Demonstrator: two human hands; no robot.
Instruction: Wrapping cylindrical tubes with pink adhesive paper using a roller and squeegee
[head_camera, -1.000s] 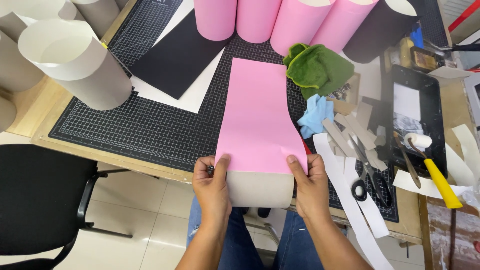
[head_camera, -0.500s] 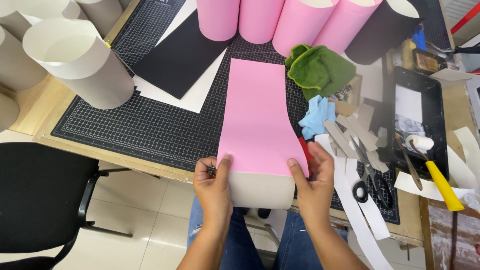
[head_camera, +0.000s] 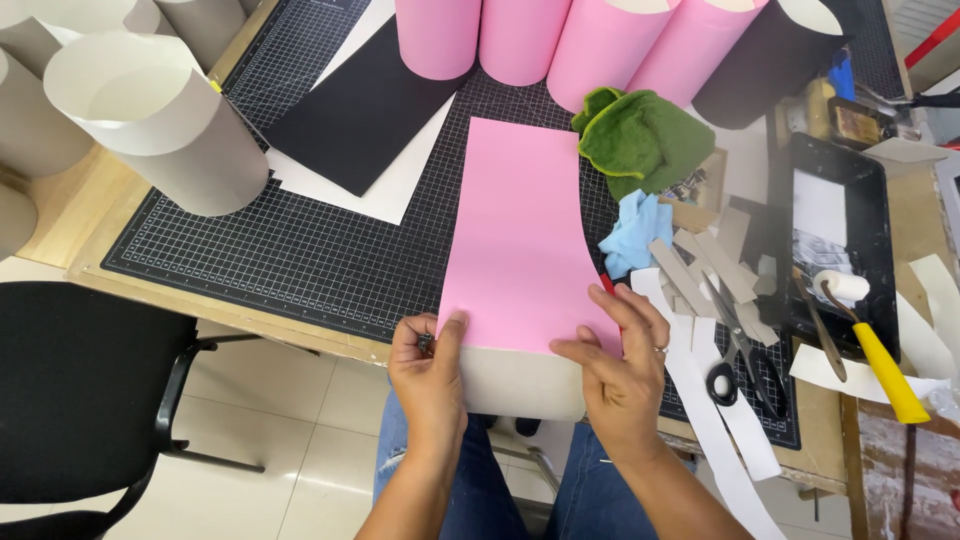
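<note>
Both the left hand and right hand pinch the pink sheet where it curls over the cutting mat's near edge, open mat to its left, the right hand now splayed flatter than before.

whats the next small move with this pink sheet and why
Probably press and smooth the near edge of the pink sheet down onto the grey card beneath it. The left hand and right hand pinch that edge at the table's rim, one at each corner, and the sheet's right side bows up off the cutting mat, so it does not look flat yet.
</note>
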